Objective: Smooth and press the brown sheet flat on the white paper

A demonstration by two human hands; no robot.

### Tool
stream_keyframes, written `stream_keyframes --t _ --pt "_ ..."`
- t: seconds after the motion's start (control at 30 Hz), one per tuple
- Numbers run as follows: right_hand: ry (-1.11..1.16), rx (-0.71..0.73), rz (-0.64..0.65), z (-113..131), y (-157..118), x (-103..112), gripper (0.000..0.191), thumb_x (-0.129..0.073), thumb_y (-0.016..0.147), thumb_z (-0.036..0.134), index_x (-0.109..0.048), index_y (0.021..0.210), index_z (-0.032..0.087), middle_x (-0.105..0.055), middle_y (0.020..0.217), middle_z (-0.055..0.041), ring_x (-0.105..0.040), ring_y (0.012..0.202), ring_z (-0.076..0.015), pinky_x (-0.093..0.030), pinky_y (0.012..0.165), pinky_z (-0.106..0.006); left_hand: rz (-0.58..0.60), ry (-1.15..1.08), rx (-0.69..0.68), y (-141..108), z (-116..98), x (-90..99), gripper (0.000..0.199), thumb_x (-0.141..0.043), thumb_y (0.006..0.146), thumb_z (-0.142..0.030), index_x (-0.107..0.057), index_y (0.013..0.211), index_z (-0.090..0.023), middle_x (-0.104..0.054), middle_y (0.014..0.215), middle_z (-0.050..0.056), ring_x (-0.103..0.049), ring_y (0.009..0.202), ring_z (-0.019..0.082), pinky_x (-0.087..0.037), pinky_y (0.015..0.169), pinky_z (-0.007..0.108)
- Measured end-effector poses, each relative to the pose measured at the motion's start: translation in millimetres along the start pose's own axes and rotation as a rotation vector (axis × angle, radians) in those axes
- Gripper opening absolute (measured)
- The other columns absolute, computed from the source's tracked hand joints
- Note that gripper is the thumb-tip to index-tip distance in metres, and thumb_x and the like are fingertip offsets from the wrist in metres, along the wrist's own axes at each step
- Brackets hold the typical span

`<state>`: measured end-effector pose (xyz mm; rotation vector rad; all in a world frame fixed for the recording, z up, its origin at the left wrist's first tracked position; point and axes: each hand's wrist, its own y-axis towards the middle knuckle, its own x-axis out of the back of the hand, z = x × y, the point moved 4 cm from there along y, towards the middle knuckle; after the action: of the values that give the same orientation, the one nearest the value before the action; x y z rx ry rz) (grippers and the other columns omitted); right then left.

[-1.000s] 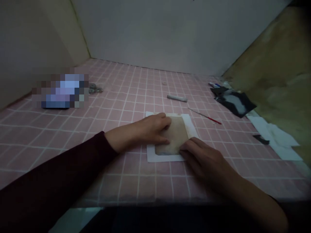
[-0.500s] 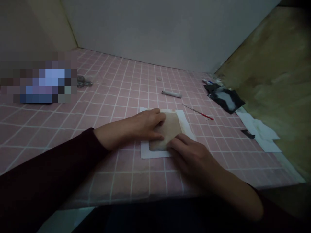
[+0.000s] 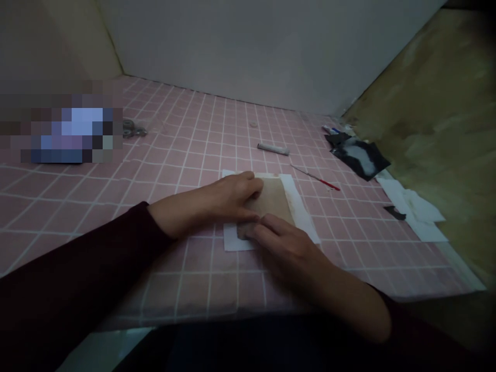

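A tan rectangular sheet (image 3: pixel 272 199) lies on a larger piece of white paper (image 3: pixel 302 206) near the table's front edge. My left hand (image 3: pixel 238 196) rests on the left part of the tan sheet, thumb and forefinger spread apart and pressing down. Over the lower edge of the sheet is my right hand (image 3: pixel 284 240), its fingers pinched together close to my left thumb. Whatever sits between those right fingertips is hidden. Part of the sheet's near-left corner looks darker beside them.
Beyond the paper lie a grey tube (image 3: pixel 273 149) and a thin red-handled tool (image 3: pixel 315 177). On the right are a black pouch (image 3: pixel 360 157), a dark scrap (image 3: pixel 394 212) and white papers (image 3: pixel 420 206). Scissors (image 3: pixel 134 128) lie far left beside a blurred patch. Pink checked cloth (image 3: pixel 186 139) covers the table.
My right hand has slid left along the sheet's near edge, towards my left thumb, uncovering more of the sheet's right side. My left hand has stayed in place.
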<state>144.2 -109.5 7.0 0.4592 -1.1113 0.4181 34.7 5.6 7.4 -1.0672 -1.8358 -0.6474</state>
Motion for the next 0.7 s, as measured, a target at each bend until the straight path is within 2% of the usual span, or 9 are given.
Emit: stream_keyframes --t 0.2,0.27,0.4,0.57,0.7 --pt "-0.068 -0.178 0.009 -12.1 -7.7 6.6 0.014 -0.040 0.089 0.009 -0.051 0.087 0.017 -0.051 0.081 -0.0035 -0.049 0.069 -0.0143 -0.043 0.063 -0.028 0.027 -0.008 0.009 -0.1 -1.0 -1.0 0.028 -0.061 0.074 -0.040 -0.049 0.087 -0.018 -0.049 0.093 0.002 -0.048 0.073 0.013 -0.037 0.064 0.025" --pt "-0.072 -0.132 0.000 -6.7 -2.4 5.3 0.014 -0.041 0.088 0.009 -0.052 0.087 0.017 -0.052 0.081 -0.0038 -0.049 0.068 -0.0142 -0.043 0.062 -0.027 0.018 -0.006 0.005 0.0 -0.3 -1.3 0.026 -0.059 0.074 -0.038 -0.049 0.087 -0.018 -0.049 0.092 0.002 -0.048 0.073 0.012 -0.037 0.063 0.025" --pt "-0.017 0.013 -0.016 4.9 6.9 0.1 0.018 -0.038 0.088 0.008 -0.053 0.091 0.017 -0.055 0.092 -0.0068 -0.053 0.079 -0.0157 -0.046 0.070 -0.027 -0.014 -0.001 -0.002 -0.2 0.5 -1.1 0.026 -0.056 0.076 -0.038 -0.049 0.091 -0.018 -0.050 0.092 0.002 -0.048 0.074 0.013 -0.036 0.064 0.025" --pt "-0.111 -0.128 0.032 -10.2 -3.9 5.9 0.017 -0.041 0.086 0.007 -0.056 0.086 0.016 -0.052 0.082 -0.0047 -0.049 0.067 -0.0141 -0.043 0.062 -0.027 0.019 0.001 -0.003 0.0 -1.1 -0.5 0.028 -0.060 0.074 -0.038 -0.049 0.089 -0.018 -0.050 0.092 0.002 -0.047 0.074 0.012 -0.036 0.063 0.025" --pt "-0.066 -0.021 0.014 0.4 5.6 2.3 0.018 -0.039 0.089 0.009 -0.056 0.092 0.015 -0.055 0.086 -0.0058 -0.051 0.074 -0.0151 -0.044 0.067 -0.028 -0.003 0.001 -0.008 0.4 0.2 -0.9 0.025 -0.058 0.075 -0.036 -0.049 0.088 -0.018 -0.049 0.090 0.002 -0.046 0.071 0.012 -0.035 0.062 0.025"
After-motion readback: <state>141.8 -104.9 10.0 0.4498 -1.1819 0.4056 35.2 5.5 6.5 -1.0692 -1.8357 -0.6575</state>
